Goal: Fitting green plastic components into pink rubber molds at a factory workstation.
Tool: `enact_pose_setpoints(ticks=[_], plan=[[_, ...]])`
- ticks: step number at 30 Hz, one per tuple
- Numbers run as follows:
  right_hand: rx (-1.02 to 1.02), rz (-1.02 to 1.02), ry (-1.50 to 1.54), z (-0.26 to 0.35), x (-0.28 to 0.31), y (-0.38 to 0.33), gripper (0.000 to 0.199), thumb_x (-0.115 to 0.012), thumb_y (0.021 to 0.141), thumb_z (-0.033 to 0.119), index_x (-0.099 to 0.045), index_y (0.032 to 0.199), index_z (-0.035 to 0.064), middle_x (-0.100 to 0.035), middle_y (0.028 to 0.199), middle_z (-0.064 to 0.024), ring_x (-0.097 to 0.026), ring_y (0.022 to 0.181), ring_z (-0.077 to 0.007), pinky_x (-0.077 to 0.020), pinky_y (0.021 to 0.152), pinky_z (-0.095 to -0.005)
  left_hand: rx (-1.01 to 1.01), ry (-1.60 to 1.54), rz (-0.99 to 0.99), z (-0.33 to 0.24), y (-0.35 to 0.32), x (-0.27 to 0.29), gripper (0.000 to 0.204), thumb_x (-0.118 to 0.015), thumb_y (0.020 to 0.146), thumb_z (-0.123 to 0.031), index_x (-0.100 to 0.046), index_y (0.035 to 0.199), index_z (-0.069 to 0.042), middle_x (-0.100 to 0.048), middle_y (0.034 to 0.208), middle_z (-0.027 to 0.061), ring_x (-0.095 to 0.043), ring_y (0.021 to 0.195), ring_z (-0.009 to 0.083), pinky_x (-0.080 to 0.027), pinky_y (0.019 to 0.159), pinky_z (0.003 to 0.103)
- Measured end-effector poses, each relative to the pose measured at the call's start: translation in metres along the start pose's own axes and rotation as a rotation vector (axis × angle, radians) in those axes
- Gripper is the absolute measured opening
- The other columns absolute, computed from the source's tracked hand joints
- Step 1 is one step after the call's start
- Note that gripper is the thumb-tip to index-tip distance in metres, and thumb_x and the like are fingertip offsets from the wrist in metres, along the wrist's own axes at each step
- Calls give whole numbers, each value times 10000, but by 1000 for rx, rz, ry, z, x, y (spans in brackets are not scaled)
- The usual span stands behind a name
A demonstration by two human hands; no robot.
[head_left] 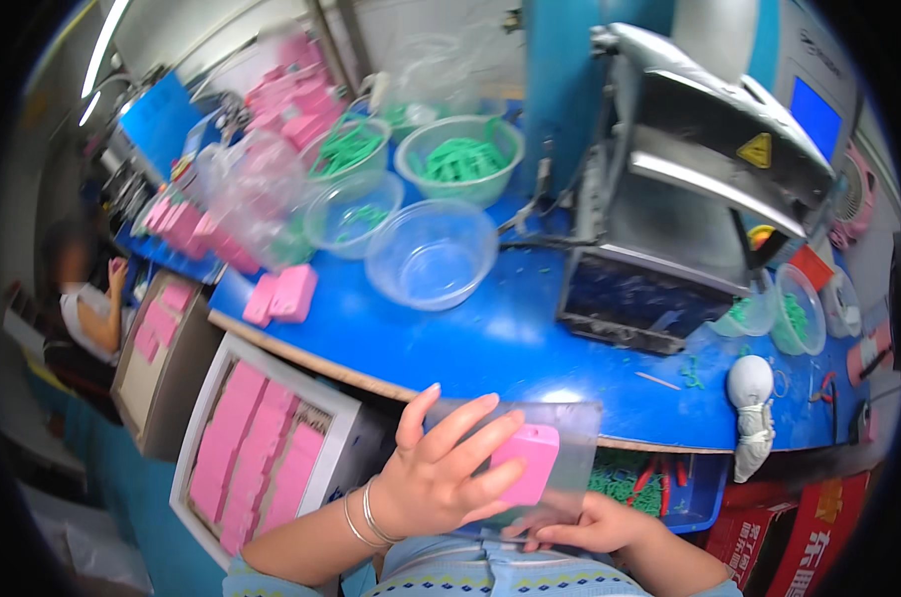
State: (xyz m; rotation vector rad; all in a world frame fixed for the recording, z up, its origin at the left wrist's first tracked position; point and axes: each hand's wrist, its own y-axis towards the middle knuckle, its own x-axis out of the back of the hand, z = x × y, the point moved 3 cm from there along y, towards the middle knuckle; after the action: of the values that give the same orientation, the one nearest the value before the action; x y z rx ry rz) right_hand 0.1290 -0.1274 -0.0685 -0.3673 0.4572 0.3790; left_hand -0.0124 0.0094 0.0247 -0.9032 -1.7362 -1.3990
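In front of my body, my left hand point(433, 480), with two thin bangles on its wrist, reaches across a pink rounded block point(532, 466). Its fingers are curled on the block's near side and hold it. A clear plastic sheet or bag point(582, 423) lies around or behind the block; I cannot tell which. Lower right, my right hand point(600, 527) has its fingers closed at the lower edge of the clear plastic. Part of those fingers shows blurred through the plastic.
On the blue table point(421, 343) stand an empty clear bowl point(433, 259), bowls of green pieces point(460, 159) and a dark metal machine point(659, 229). A white box of pink blocks point(234, 448) stands lower left. Another person point(88, 308) is at far left. Red boxes point(779, 532) stand lower right.
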Motion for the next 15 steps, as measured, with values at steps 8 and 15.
enact_pose_setpoints(ticks=[8, 15], plan=[[182, -49, -126, -15, 13, -10, 286, -507, 906, 139, -511, 1156, -1, -599, 1035, -85, -560, 945, -138, -450, 845, -287, -22, -191, -226, -7, 9, -13, 391, -722, 694, -279, -545, 1042, -251, -433, 1139, 67, -409, 1158, 271, -320, 994, 553], [193, -92, -246, -14, 18, -11, 269, -527, 903, 186, -548, 1121, 31, -610, 1022, -93, -563, 888, -129, -449, 773, -276, -157, -108, -279, -4, 10, -18, 452, -757, 678, -321, -533, 1064, -247, -390, 1137, 119, -402, 1146, 317, -378, 960, 551]])
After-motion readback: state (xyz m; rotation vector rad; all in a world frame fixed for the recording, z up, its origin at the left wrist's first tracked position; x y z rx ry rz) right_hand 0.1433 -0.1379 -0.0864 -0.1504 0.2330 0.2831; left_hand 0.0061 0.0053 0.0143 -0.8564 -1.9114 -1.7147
